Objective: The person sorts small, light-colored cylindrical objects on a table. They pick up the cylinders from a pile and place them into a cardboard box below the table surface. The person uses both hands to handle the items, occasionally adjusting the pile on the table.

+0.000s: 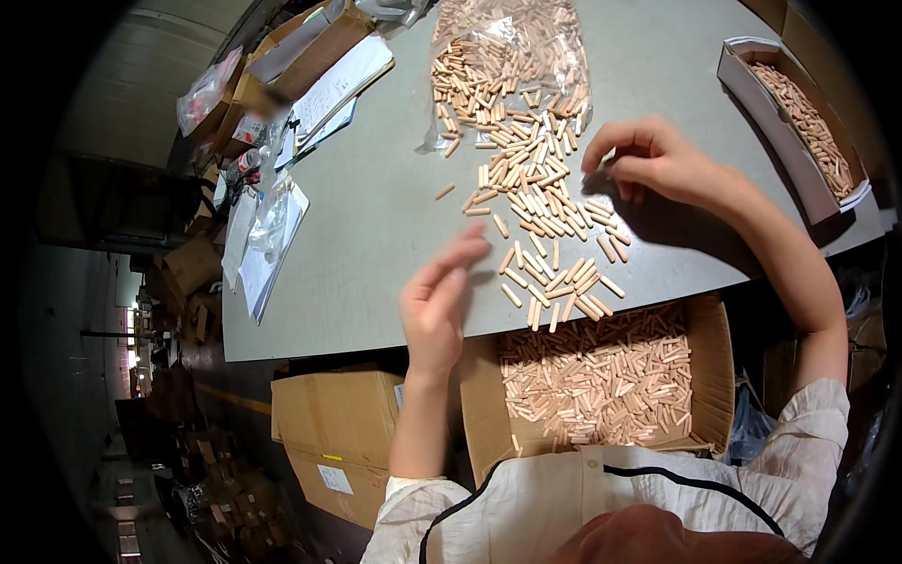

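Note:
Small wooden dowel pins [538, 199] lie spread over a grey table [366, 235], trailing from a clear plastic bag [570, 58] at the back toward the near edge. My left hand [438, 299] hovers left of the scattered pins, fingers stretched out and slightly blurred, holding nothing that I can see. Right of the pins, my right hand [661, 162] is raised with its fingers loosely curled and apart, and no pin shows in it. Below the near edge, an open cardboard carton [711, 371] holds a heap of the same dowels.
A long narrow box [763, 127] of dowels stands at the table's right. Along the left edge lie paper stacks [272, 249], plastic wrap and an open cardboard box [315, 54]. A closed carton [338, 414] sits below the table, left of the open one.

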`<move>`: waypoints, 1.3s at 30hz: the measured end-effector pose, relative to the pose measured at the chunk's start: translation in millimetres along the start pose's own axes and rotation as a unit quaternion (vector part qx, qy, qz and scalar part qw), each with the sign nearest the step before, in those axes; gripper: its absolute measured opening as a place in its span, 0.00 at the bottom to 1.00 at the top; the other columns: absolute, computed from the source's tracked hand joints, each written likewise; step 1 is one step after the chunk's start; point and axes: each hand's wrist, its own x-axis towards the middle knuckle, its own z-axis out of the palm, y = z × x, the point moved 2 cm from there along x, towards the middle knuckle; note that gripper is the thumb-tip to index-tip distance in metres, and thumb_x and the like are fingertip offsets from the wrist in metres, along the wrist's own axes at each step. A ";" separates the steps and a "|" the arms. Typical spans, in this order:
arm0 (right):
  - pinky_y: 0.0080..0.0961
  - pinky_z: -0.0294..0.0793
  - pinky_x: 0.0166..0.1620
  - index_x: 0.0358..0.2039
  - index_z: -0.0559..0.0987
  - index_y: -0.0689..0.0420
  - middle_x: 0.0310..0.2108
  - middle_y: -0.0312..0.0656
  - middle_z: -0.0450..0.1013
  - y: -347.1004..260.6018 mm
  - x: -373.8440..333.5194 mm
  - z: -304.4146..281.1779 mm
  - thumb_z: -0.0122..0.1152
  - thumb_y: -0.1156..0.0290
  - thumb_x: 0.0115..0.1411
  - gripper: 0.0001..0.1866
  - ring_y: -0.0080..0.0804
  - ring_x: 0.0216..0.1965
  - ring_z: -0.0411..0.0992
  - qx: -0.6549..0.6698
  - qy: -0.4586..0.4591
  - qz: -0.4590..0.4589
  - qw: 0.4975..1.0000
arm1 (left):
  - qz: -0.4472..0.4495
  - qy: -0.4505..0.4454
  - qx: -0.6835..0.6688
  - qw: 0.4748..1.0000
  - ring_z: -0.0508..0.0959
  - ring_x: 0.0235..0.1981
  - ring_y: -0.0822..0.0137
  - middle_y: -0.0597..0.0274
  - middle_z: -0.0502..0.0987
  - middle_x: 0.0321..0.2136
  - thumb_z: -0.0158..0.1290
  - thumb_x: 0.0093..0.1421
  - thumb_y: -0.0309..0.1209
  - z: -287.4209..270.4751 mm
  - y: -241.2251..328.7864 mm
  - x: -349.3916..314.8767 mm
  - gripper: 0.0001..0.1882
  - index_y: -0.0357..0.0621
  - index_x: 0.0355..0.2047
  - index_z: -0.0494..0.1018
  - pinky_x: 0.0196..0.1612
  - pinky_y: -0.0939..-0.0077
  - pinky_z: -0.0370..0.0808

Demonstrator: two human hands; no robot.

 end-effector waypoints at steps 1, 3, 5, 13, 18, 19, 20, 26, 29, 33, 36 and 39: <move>0.25 0.77 0.35 0.46 0.84 0.65 0.40 0.41 0.83 1.9 1.4 -4.7 0.56 0.79 0.59 0.16 0.27 0.32 0.78 -0.005 0.031 0.006 0.999 | 0.023 0.050 -0.013 0.998 0.72 0.68 0.54 0.40 0.74 0.65 0.47 0.68 0.20 -0.3 -0.9 5.0 0.19 0.26 0.56 0.77 0.73 0.57 0.66; 0.27 0.78 0.39 0.46 0.85 0.64 0.40 0.42 0.82 7.3 4.2 -14.0 0.56 0.80 0.58 0.17 0.29 0.36 0.78 -0.117 0.066 -0.088 0.987 | 0.021 0.058 0.010 0.998 0.72 0.69 0.54 0.41 0.74 0.64 0.47 0.69 0.20 5.3 3.1 11.9 0.19 0.26 0.57 0.76 0.73 0.57 0.66; 0.31 0.78 0.46 0.46 0.86 0.62 0.42 0.45 0.81 2.7 3.6 -13.5 0.56 0.81 0.57 0.18 0.35 0.43 0.78 -0.191 0.067 -0.132 0.970 | 0.014 0.050 0.052 0.997 0.72 0.68 0.56 0.43 0.73 0.66 0.48 0.69 0.21 9.0 2.1 13.1 0.20 0.28 0.59 0.75 0.73 0.58 0.67; 0.34 0.73 0.53 0.43 0.90 0.53 0.44 0.40 0.75 -1.4 4.0 27.2 0.64 0.83 0.53 0.18 0.38 0.48 0.71 -0.272 -0.024 -0.290 0.917 | 0.091 -0.021 0.391 0.916 0.73 0.65 0.62 0.52 0.72 0.68 0.52 0.68 0.23 13.0 3.3 22.9 0.21 0.39 0.60 0.79 0.65 0.67 0.71; 0.36 0.73 0.52 0.39 0.88 0.55 0.42 0.40 0.74 -0.8 9.9 26.2 0.68 0.78 0.55 0.11 0.41 0.48 0.71 -0.259 0.042 -0.298 0.918 | 0.072 -0.006 0.319 0.945 0.73 0.65 0.63 0.52 0.73 0.67 0.52 0.68 0.22 18.2 3.7 23.4 0.19 0.37 0.58 0.79 0.65 0.68 0.71; 0.36 0.72 0.52 0.39 0.87 0.55 0.42 0.40 0.74 -1.8 12.4 27.9 0.69 0.77 0.55 0.10 0.41 0.48 0.71 -0.265 0.052 -0.304 0.913 | 0.069 0.001 0.292 0.954 0.74 0.65 0.63 0.52 0.73 0.67 0.52 0.68 0.22 20.0 3.4 23.3 0.19 0.37 0.58 0.80 0.65 0.68 0.71; 0.37 0.72 0.52 0.38 0.87 0.55 0.41 0.40 0.74 -2.0 14.4 29.8 0.70 0.75 0.55 0.08 0.42 0.47 0.71 -0.270 0.062 -0.310 0.909 | 0.066 0.003 0.284 0.957 0.74 0.64 0.63 0.52 0.73 0.67 0.51 0.68 0.22 20.9 3.3 23.2 0.19 0.36 0.57 0.80 0.65 0.68 0.71; 0.41 0.70 0.55 0.29 0.81 0.57 0.38 0.40 0.73 -4.6 15.3 34.9 0.74 0.70 0.54 0.08 0.43 0.46 0.71 -0.394 0.096 -0.323 0.855 | 0.081 -0.001 0.299 0.951 0.74 0.64 0.63 0.51 0.74 0.66 0.51 0.68 0.20 21.2 2.5 21.6 0.17 0.35 0.54 0.82 0.66 0.67 0.71; 0.41 0.71 0.56 0.28 0.78 0.59 0.37 0.42 0.73 -5.6 13.2 32.4 0.74 0.71 0.53 0.10 0.44 0.46 0.72 -0.467 0.111 -0.329 0.813 | 0.076 0.001 0.277 0.958 0.74 0.65 0.62 0.50 0.73 0.66 0.51 0.69 0.21 21.5 2.9 20.9 0.17 0.35 0.55 0.81 0.66 0.67 0.70; 0.41 0.72 0.56 0.30 0.78 0.59 0.34 0.42 0.73 -15.6 4.5 34.2 0.71 0.73 0.54 0.08 0.45 0.44 0.72 -0.552 0.115 -0.361 0.743 | 0.061 0.033 0.221 0.973 0.71 0.67 0.60 0.50 0.72 0.67 0.51 0.70 0.22 23.1 -1.3 19.5 0.22 0.32 0.64 0.72 0.70 0.65 0.67; 0.40 0.75 0.54 0.33 0.79 0.58 0.33 0.43 0.75 -16.9 9.2 17.0 0.67 0.74 0.58 0.05 0.44 0.41 0.75 -0.498 0.184 -0.344 0.774 | 0.065 0.069 0.198 0.976 0.69 0.70 0.58 0.50 0.71 0.68 0.51 0.71 0.24 23.2 -2.3 19.6 0.27 0.30 0.69 0.64 0.73 0.64 0.62; 0.38 0.78 0.49 0.38 0.80 0.58 0.34 0.45 0.79 -22.8 2.3 -31.2 0.65 0.72 0.62 0.06 0.44 0.39 0.79 -0.428 0.323 -0.234 0.811 | 0.068 0.065 0.225 0.970 0.68 0.71 0.57 0.49 0.71 0.68 0.52 0.71 0.25 19.4 -4.0 20.1 0.27 0.31 0.69 0.65 0.75 0.62 0.61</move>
